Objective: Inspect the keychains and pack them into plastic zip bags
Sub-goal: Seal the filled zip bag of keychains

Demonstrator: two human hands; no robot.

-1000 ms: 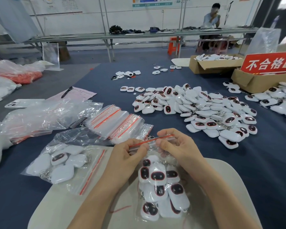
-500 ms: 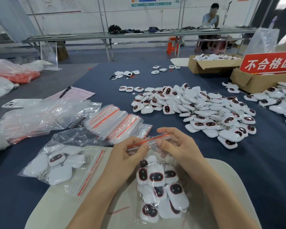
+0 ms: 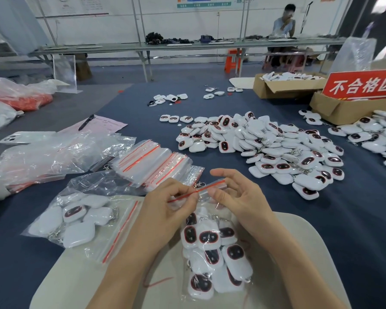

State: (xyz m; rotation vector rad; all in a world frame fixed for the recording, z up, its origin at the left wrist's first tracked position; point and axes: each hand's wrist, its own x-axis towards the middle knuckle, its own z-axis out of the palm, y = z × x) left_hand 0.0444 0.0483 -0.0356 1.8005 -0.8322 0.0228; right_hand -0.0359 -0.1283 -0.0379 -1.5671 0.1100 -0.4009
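A worker's left hand (image 3: 165,208) and right hand (image 3: 241,197) are pinching the red seal strip (image 3: 194,192) of a clear zip bag (image 3: 236,284) packed with white keychains (image 3: 208,237). The left fingers are curling closed on the strip, and the right thumb is pressing its other end against half-extended fingers. The bag is lying on a pale board (image 3: 299,241) at the near edge of the table (image 3: 354,230). Another filled bag (image 3: 76,221) is lying just left of it, a stack of empty zip bags (image 3: 152,161) is sitting behind it, and loose keychains (image 3: 265,148) are lying heaped mid-table.
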